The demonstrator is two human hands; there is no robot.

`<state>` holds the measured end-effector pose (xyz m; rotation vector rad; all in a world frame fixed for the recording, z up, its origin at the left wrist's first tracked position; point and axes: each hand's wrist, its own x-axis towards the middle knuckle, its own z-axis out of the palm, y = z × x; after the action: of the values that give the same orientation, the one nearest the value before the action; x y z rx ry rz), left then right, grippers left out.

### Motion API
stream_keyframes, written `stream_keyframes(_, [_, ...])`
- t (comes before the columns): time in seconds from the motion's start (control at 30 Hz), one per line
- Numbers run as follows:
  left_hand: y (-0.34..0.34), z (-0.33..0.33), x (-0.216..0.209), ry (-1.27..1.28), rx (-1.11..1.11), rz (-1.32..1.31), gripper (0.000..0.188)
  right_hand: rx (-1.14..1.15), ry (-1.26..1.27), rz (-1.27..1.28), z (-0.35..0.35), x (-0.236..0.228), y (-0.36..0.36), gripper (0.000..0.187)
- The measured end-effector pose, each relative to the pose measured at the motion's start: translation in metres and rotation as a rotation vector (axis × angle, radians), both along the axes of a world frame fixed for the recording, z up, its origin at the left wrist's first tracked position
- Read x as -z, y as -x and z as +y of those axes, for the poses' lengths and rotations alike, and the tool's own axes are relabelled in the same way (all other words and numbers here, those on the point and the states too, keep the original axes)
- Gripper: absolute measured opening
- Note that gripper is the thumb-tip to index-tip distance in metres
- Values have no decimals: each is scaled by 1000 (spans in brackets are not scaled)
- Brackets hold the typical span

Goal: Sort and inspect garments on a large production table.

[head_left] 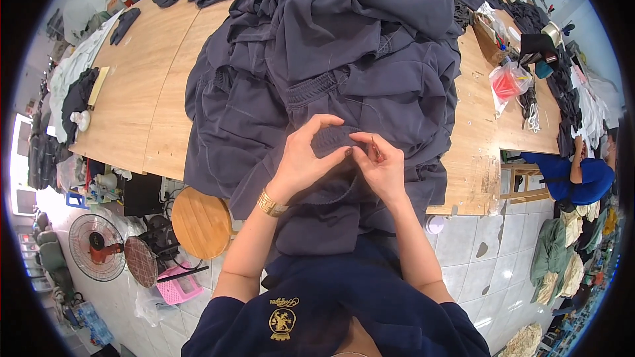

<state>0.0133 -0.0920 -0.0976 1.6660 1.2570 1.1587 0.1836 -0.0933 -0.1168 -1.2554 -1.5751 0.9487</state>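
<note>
A: Hands?
B: Left hand [301, 158]: thumb and forefinger parted. Right hand [383, 170]: curled round a small reddish tool [378, 152], probably snips. Thumb tips nearly meet.
A: Garment?
B: Dark garment [327, 185] beneath both; gathered waistband [329, 137] between. Pile [397, 10] beyond fingertips.
A: Step?
B: Seemingly thread-trimming. Next likely calls for pinching any loose end, snipping clear of cloth.

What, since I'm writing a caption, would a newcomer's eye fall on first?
Probably the big heap of dark clothes mid-picture on the wooden table, with the left hand and right hand close together over its near side. Next, perhaps, the bright pink plastic item on the floor, lower left.
</note>
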Motion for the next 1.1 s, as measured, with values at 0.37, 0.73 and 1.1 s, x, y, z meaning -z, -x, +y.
stream_keyframes(0.37, [-2,1,-4,5,55,-27,40,-10,28,53,1,7,-2,23])
stream_keyframes(0.73, [35,-1,-2,-114,-346,402,48,150,-25,-285,-11,-2,-6,40])
stream_keyframes(1.1, [82,-68,33,601,-219,-12,30,116,56,-346,-24,7,-41,14])
